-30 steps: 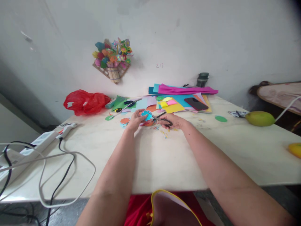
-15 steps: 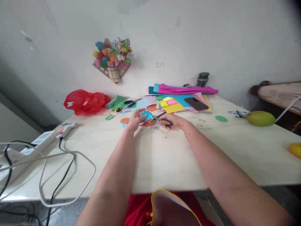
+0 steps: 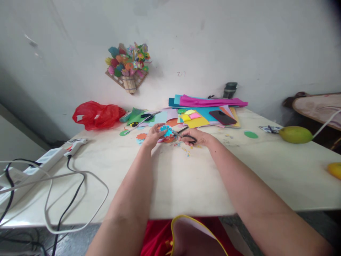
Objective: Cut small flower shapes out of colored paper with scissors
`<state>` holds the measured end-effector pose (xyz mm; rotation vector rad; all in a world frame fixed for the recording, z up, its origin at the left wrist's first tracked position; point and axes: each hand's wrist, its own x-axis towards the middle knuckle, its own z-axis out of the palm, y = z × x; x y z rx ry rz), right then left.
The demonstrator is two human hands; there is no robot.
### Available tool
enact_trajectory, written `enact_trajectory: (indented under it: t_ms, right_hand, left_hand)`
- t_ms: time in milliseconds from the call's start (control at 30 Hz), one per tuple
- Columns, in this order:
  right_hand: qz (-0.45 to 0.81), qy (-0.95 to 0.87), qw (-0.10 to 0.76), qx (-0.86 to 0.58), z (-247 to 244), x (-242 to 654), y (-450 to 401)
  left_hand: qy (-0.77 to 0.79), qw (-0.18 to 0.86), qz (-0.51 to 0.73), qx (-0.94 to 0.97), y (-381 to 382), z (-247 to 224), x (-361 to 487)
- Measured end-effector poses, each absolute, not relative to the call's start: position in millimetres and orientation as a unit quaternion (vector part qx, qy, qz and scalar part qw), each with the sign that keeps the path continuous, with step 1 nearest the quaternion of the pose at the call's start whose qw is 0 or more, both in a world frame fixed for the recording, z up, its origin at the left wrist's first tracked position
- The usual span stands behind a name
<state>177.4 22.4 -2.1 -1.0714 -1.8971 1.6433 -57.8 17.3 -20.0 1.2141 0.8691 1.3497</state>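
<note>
Between its thumb and fingers my left hand [image 3: 153,136] pinches a blue paper flower [image 3: 166,131] with a scalloped edge. My right hand [image 3: 196,136] is closed round the dark handles of a pair of scissors [image 3: 176,132]. The blades point left and reach over the paper flower; I cannot tell whether they are cutting it. Under and beside my left hand lie more cut paper pieces, among them an orange flower [image 3: 141,136]. Tiny paper scraps [image 3: 187,153] are scattered on the table below the scissors.
Coloured paper sheets [image 3: 199,122], a dark phone [image 3: 222,117] and a second pair of scissors [image 3: 148,116] lie beyond my hands. A red plastic bag [image 3: 97,115] is at the back left. Power strips [image 3: 48,163] and cables line the left. A green mango [image 3: 295,134] lies right.
Very little differs. The scissors in my right hand have shifted slightly against the blue paper flower, and my left hand keeps its place.
</note>
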Motion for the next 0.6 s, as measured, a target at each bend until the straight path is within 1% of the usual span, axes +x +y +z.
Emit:
enact_trajectory:
  t_ms: [600]
  right_hand:
    - [0.568,-0.689,0.225,-0.390,-0.3,177.0,17.9]
  left_hand:
    - [0.361,0.532,0.567,0.515,16.3,-19.9,-56.2]
